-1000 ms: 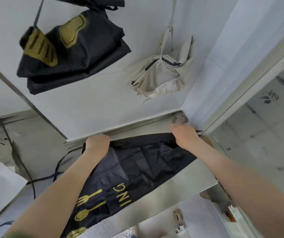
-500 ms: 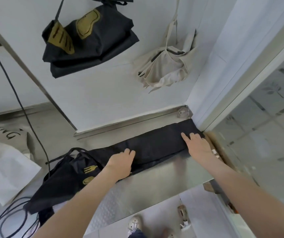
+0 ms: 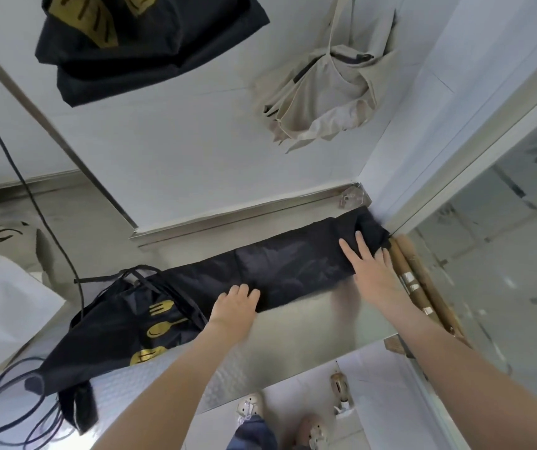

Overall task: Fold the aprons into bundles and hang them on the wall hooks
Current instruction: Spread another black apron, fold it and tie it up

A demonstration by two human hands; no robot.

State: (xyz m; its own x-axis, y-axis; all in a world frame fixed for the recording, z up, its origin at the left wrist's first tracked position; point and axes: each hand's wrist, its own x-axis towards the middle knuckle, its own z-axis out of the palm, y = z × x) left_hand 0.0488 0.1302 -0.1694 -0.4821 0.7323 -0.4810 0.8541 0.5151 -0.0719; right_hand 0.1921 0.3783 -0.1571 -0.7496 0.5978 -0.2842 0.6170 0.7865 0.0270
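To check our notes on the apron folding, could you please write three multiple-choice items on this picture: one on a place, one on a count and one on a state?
1. Where does the black apron being folded lie?
A. on the steel counter
B. on the floor
C. over a chair

2. How many bundles hang on the wall?
A. one
B. two
C. four

3. How does the right hand lie?
A. clenched in the air
B. pinching a cord
C. flat on the apron, fingers straight

Key:
1 A, the folded strip lies along the counter.
2 B, a black bundle and a beige bundle hang there.
3 C, its fingers spread over the apron's right end.
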